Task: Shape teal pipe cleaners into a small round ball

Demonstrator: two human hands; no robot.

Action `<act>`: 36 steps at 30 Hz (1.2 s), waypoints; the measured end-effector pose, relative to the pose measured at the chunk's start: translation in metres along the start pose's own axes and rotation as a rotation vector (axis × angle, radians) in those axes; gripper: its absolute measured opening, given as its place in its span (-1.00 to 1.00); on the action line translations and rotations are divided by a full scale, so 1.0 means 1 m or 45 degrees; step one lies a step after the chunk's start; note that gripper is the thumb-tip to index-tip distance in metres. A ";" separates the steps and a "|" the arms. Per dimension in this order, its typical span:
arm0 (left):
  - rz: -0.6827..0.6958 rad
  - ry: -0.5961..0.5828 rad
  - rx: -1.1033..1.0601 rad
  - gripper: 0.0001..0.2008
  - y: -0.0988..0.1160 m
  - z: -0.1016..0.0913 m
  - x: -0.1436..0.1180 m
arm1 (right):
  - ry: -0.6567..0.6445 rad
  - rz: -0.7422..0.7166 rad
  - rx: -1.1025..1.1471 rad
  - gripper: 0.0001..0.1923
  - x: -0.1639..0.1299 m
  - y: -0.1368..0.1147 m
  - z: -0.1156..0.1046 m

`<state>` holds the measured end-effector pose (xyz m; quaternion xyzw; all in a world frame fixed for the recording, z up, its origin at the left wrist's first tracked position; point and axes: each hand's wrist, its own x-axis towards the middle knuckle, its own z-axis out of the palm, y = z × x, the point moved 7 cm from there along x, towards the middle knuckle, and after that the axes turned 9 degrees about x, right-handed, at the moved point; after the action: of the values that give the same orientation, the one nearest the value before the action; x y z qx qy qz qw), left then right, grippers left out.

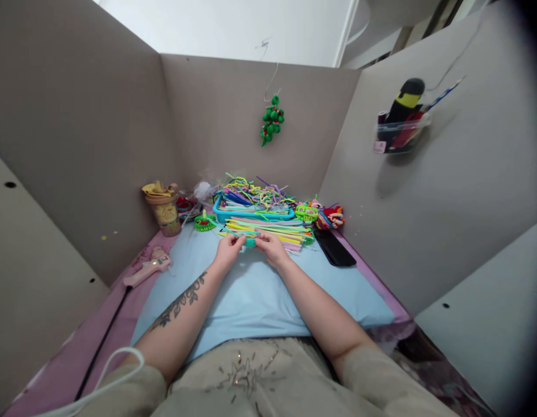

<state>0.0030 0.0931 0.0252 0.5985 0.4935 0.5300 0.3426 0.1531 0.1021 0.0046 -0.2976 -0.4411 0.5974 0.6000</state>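
My left hand (228, 249) and my right hand (272, 248) meet over a small teal pipe-cleaner piece (250, 241), and both pinch it between their fingertips. They rest on a light blue sheet (251, 295). Just beyond them lies a spread of pastel pipe cleaners (272, 230). Behind that stands a blue tray (251, 213) heaped with more bright pipe cleaners.
A pink glue gun (147, 269) with a black cord lies at the left. A cup (165, 213) stands at the back left, near a small green craft (205, 222). Finished colourful crafts (324, 215) and a black flat object (335, 248) are at the right. A green ornament (272, 120) hangs on the back wall.
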 end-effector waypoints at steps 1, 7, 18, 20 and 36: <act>0.002 -0.003 -0.008 -0.65 0.001 0.000 -0.001 | 0.002 -0.012 -0.014 -0.75 0.001 -0.001 0.000; -0.006 0.020 -0.054 -0.66 0.001 -0.001 0.001 | -0.005 -0.075 -0.098 -0.80 0.002 -0.006 0.001; -0.131 0.015 -0.213 -0.68 -0.014 -0.004 0.007 | 0.000 -0.045 -0.003 -0.74 0.002 -0.005 -0.001; -0.199 0.013 -0.361 -0.68 -0.015 -0.003 0.007 | 0.020 -0.035 0.041 -0.73 0.003 -0.005 -0.003; -0.534 -0.124 -0.712 -0.63 -0.023 0.006 0.001 | -0.194 0.233 0.281 -0.69 -0.001 -0.005 0.004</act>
<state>0.0036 0.1016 0.0025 0.3918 0.4245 0.5335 0.6178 0.1519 0.1002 0.0102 -0.2227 -0.3880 0.7153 0.5368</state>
